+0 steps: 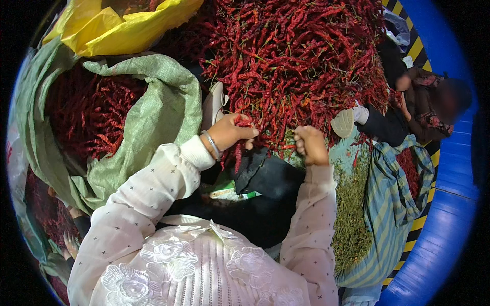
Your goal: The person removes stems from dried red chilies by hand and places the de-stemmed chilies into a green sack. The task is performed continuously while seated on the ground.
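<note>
My left hand is closed around several dried red chillies, which hang below its fingers and show between thumb and forefinger. To its right, my right hand has its fingers curled in. A red chilli lies against or just beside those fingers; whether they pinch anything is hidden. Both hands are above the near edge of a large heap of red chillies, many with green or pale stems. Dark cloth covers my lap below the hands.
A green woven sack of chillies stands left, with a yellow sack behind it. Loose stems fill a striped cloth at right. Another person sits right, one shoe by the heap. Someone else's hand shows lower left.
</note>
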`<state>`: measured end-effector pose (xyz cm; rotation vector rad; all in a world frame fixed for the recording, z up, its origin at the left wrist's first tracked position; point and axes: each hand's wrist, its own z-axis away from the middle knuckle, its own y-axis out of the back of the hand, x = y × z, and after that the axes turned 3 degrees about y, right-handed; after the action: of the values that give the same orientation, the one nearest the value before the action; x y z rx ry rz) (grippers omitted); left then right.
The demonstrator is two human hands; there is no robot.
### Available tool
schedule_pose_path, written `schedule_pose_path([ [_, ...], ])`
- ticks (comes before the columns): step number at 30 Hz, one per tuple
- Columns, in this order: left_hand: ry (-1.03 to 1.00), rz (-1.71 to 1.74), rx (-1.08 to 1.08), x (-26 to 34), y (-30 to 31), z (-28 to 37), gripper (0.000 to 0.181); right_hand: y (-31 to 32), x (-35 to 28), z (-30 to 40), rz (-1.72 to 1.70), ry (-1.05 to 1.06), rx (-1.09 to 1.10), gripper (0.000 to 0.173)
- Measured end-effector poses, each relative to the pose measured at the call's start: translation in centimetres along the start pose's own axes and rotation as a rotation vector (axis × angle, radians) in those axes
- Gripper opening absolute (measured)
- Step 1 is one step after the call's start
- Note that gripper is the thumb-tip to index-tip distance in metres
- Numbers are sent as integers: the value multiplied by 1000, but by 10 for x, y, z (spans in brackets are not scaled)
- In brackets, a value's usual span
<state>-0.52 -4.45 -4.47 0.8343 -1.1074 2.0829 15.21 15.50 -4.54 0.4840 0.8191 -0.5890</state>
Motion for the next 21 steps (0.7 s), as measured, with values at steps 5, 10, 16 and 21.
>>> schedule_pose_path([
  [5,16,-35,-33,-10,-12,-21,11,-49,19,61,-89,92,-207,12],
  [10,36,6,-70,8,-18,-13,10,-71,17,93,67,197,-341,16],
  [16,3,-140,-83,14,-20,6,13,-58,1,92,18,344,-116,23],
  [21,-163,-648,-120,10,-23,14,19,-59,-4,71,-532,361,-50,19],
])
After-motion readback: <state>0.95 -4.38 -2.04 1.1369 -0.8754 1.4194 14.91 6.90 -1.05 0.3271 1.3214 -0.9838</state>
